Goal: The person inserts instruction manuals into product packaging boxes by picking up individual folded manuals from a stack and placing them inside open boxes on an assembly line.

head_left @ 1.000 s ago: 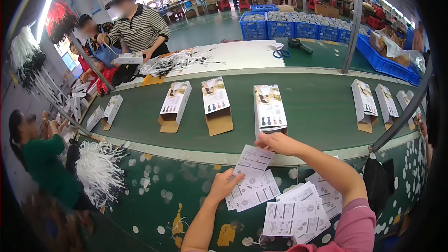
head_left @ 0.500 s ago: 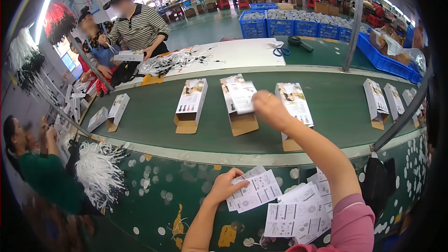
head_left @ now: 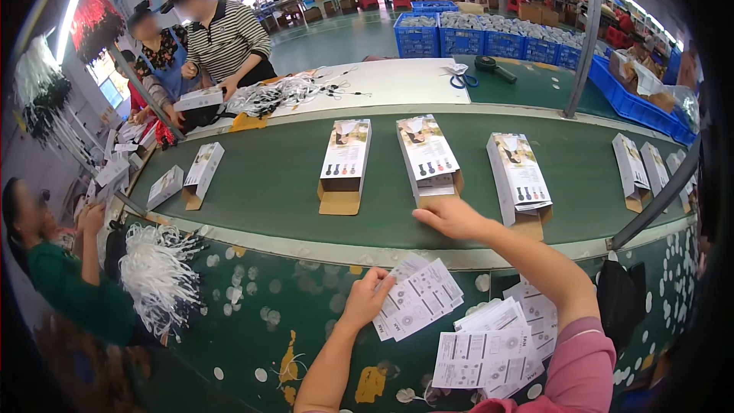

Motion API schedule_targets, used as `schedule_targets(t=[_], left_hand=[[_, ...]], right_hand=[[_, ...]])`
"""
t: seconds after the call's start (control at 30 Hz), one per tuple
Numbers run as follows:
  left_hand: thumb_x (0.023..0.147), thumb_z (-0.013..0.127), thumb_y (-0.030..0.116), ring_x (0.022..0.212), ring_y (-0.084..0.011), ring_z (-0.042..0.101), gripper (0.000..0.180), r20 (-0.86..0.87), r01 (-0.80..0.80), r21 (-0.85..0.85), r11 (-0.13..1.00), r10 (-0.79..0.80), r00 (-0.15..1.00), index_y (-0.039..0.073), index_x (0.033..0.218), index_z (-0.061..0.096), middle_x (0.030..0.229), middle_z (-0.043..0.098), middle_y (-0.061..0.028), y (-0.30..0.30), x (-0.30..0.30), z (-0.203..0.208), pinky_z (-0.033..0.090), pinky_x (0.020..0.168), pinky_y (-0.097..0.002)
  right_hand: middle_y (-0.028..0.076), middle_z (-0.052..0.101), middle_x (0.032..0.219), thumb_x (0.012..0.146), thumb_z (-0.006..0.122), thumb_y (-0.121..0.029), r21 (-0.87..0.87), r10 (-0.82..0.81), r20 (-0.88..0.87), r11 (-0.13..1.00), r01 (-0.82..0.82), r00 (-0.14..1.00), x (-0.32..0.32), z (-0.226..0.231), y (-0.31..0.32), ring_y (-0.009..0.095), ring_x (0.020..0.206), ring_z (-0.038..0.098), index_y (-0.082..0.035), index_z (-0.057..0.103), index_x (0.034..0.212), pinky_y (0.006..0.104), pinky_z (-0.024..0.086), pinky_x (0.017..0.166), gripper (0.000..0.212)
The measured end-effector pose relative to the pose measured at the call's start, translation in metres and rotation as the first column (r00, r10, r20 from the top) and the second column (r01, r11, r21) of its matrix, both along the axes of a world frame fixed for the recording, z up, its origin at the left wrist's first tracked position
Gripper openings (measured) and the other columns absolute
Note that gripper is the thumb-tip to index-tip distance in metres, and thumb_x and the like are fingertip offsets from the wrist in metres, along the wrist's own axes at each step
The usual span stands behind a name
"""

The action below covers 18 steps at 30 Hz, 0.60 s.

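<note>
My left hand [head_left: 368,298] is closed on a small fan of printed leaflets [head_left: 423,302] above the near table. At the open end of the middle white carton [head_left: 427,145], my right hand [head_left: 453,219] lies by the brown flap, thumb stretched out and no leaflet in it. The other fingertips are partly hidden. A folded leaflet [head_left: 436,185] shows inside that carton's mouth. On either side stand similar cartons, one on the left [head_left: 345,154] with its flap hanging out and one on the right [head_left: 519,172]. Loose leaflets [head_left: 483,356] lie spread beneath my right forearm.
The cartons sit on a green belt [head_left: 275,183] edged by a pale rail [head_left: 306,254]. A bundle of white cords [head_left: 159,279] lies at the left. Metal posts [head_left: 585,46] rise at the right. Co-workers stand across the belt and at the left.
My right hand has come down toward me from above the middle carton and no longer holds a leaflet; one now lies inside the carton. The nearby cartons have shifted right with the belt.
</note>
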State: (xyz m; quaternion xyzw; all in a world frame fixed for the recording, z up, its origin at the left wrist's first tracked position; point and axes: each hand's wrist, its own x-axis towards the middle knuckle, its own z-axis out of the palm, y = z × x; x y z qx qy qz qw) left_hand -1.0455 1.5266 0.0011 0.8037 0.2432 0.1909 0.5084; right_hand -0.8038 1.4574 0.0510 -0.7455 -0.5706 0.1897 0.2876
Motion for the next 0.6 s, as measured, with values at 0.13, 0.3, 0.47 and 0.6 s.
schedule_targets(t=[0.13, 0.3, 0.47, 0.6], left_hand=[[0.085, 0.053, 0.021, 0.064, -0.0199, 0.061, 0.021, 0.020, 0.001, -0.014, 1.000, -0.001, 1.000, 0.000, 0.090, 0.052, 0.071, 0.062, -0.0138, 0.020, -0.014, -0.003, 0.045, 0.058, -0.0296], [0.083, 0.057, 0.021, 0.064, -0.0175, 0.061, 0.022, 0.026, 0.011, -0.058, 0.998, -0.010, 1.000, 0.001, 0.091, 0.053, 0.072, 0.063, -0.0115, 0.043, -0.033, -0.001, 0.045, 0.058, -0.0284], [0.077, 0.065, 0.023, 0.060, -0.0114, 0.057, 0.033, 0.048, -0.050, -0.146, 0.988, 0.058, 0.997, 0.001, 0.099, 0.054, 0.070, 0.062, -0.0053, 0.063, -0.052, -0.001, 0.044, 0.056, -0.0247], [0.070, 0.071, 0.026, 0.054, -0.0077, 0.049, 0.051, 0.008, 0.077, -0.171, 0.982, -0.076, 0.997, 0.000, 0.110, 0.053, 0.065, 0.057, -0.0007, 0.086, -0.063, 0.005, 0.041, 0.054, -0.0219]], right_hand=[[0.018, 0.061, 0.080, 0.082, 0.045, -0.053, -0.184, 0.056, -0.201, 0.978, -0.094, 0.978, -0.037, -0.011, -0.012, 0.029, 0.076, 0.058, 0.000, 0.064, 0.083, 0.0358, 0.045, 0.070, 0.056], [0.015, 0.062, 0.076, 0.079, 0.057, -0.036, -0.046, 0.311, -0.221, 0.943, -0.328, 0.924, -0.059, -0.013, 0.013, 0.026, 0.068, 0.059, 0.001, 0.063, 0.079, 0.0329, 0.046, 0.062, 0.037], [0.010, 0.060, 0.068, 0.076, 0.058, -0.025, 0.123, -0.151, -0.269, 0.974, 0.189, 0.951, -0.053, 0.008, 0.053, 0.017, 0.063, 0.056, -0.001, 0.059, 0.076, 0.0324, 0.044, 0.057, 0.023], [0.012, 0.055, 0.081, 0.075, 0.058, -0.011, 0.737, -0.426, -0.169, 0.544, 0.401, 0.889, -0.039, 0.035, 0.097, 0.027, 0.076, 0.053, -0.002, 0.052, 0.079, 0.0328, 0.044, 0.067, 0.011]])
